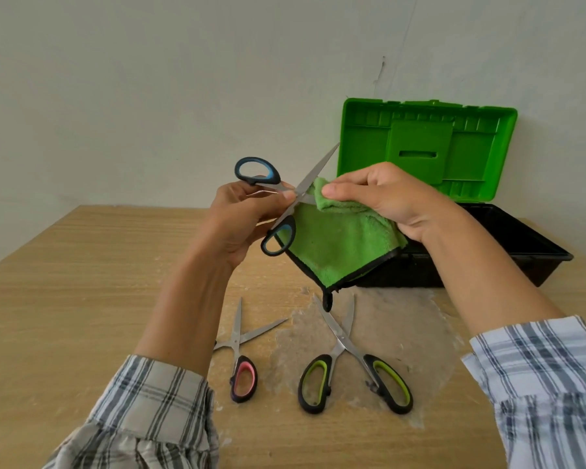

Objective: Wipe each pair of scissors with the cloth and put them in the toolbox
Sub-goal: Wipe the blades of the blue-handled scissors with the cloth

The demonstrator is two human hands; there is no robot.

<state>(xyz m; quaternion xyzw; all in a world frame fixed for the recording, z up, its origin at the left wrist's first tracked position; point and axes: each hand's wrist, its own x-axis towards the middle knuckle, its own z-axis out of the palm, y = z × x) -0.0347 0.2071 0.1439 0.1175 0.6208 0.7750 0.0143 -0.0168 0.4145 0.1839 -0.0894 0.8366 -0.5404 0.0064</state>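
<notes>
My left hand (241, 218) holds the blue-handled scissors (313, 174) spread open in the air, gripping them near the pivot. My right hand (389, 198) pinches a fold of the green cloth (339, 245) against one blade near the pivot; the rest of the cloth hangs down. On the table below lie the pink-handled scissors (242, 374), open, partly hidden by my left forearm, and the lime-handled scissors (352, 377), also open. The toolbox (535, 245) stands at the back right, black base, green lid (423, 147) raised.
The wooden table (82, 282) runs to a white wall behind. A pale worn patch (386, 326) marks the tabletop under the lime scissors. Bare wood lies to the left of my left arm.
</notes>
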